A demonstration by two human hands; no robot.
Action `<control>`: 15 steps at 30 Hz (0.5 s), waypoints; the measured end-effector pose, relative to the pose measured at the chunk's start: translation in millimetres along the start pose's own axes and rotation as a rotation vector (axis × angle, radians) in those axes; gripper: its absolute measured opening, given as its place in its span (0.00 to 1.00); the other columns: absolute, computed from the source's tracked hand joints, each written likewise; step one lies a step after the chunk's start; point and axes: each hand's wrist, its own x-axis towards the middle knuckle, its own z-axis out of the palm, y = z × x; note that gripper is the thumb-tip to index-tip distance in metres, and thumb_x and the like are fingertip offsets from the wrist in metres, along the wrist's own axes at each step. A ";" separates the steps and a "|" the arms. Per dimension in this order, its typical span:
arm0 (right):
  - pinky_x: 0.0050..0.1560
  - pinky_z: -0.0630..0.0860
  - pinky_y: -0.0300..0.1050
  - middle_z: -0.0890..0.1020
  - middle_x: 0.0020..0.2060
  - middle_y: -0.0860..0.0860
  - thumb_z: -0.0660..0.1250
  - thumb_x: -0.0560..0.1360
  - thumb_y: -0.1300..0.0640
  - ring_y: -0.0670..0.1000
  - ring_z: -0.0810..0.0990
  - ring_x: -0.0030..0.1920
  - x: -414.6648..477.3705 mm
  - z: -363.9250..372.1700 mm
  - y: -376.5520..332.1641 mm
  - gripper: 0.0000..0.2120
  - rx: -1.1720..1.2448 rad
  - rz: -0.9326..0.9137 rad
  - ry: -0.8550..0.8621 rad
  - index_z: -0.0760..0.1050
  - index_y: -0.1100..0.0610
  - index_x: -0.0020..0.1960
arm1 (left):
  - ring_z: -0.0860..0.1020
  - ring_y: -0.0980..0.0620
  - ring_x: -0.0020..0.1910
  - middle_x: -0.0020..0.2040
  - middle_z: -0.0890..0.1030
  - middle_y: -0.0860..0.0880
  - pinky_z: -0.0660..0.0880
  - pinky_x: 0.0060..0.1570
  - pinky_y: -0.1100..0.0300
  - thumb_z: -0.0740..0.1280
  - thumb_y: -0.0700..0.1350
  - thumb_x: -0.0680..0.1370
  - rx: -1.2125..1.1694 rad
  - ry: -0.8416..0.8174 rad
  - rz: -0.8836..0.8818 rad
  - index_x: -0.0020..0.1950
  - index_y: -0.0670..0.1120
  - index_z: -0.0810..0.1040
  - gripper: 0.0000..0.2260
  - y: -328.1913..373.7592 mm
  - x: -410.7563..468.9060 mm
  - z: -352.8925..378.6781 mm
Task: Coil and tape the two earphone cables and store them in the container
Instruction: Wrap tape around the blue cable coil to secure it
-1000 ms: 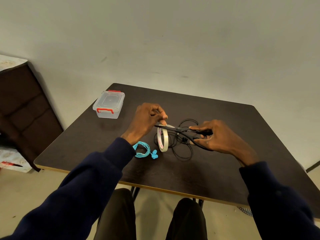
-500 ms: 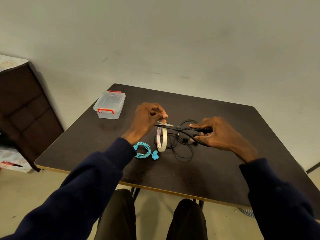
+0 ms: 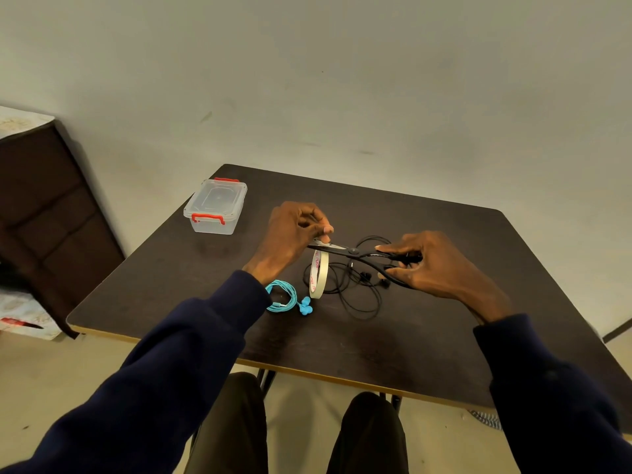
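Container [image 3: 215,206] sits far left on the worktop [image 3: 444,354], lid on, well apart from the action. Blue earphones [image 3: 282,295] lie coiled by the left wrist; can't tell if they're taped. Left hand [image 3: 294,230] is raised, knuckles up, fingers [image 3: 325,230] pinched together on the free end of the tape. Tape roll [image 3: 318,273] stands on edge just below. Scissors [image 3: 352,251] come in level from the right, blades at the strip under the pinch. Black earphones [image 3: 362,295] sprawl loose beneath. Right hand [image 3: 434,265] is palm down, fingers [image 3: 390,248] curled round the handles.

Step looks like cutting a strip. My take: keep the tape taut, cut square and short, hold the pinch so the piece doesn't fold, and keep the blades above the black cable.
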 end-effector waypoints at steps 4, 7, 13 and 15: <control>0.36 0.73 0.48 0.80 0.36 0.46 0.76 0.73 0.54 0.47 0.75 0.35 -0.7 0.0 0.6 0.20 -0.004 0.004 0.006 0.81 0.48 0.64 | 0.84 0.60 0.37 0.37 0.85 0.53 0.77 0.43 0.72 0.73 0.44 0.76 -0.011 0.000 -0.006 0.45 0.43 0.84 0.04 1.8 0.1 1.5; 0.37 0.75 0.50 0.80 0.36 0.46 0.75 0.73 0.55 0.48 0.76 0.36 -2.1 -0.9 1.2 0.20 -0.007 0.010 0.004 0.81 0.49 0.64 | 0.84 0.60 0.37 0.37 0.85 0.52 0.77 0.42 0.71 0.73 0.44 0.76 -0.018 -0.005 -0.010 0.45 0.43 0.84 0.04 2.8 0.6 2.0; 0.36 0.71 0.43 0.80 0.37 0.46 0.75 0.74 0.55 0.47 0.75 0.35 -4.6 0.3 4.6 0.20 -0.005 0.022 0.005 0.80 0.49 0.65 | 0.84 0.59 0.37 0.38 0.85 0.51 0.79 0.44 0.68 0.73 0.44 0.76 -0.031 -0.004 -0.019 0.46 0.42 0.83 0.05 4.7 0.8 3.8; 0.37 0.73 0.44 0.80 0.37 0.46 0.75 0.74 0.56 0.48 0.76 0.36 -5.5 1.2 6.5 0.19 -0.005 0.030 0.006 0.81 0.50 0.64 | 0.84 0.59 0.37 0.37 0.85 0.51 0.79 0.44 0.69 0.73 0.44 0.76 -0.043 -0.004 -0.018 0.46 0.42 0.83 0.05 6.4 1.3 4.3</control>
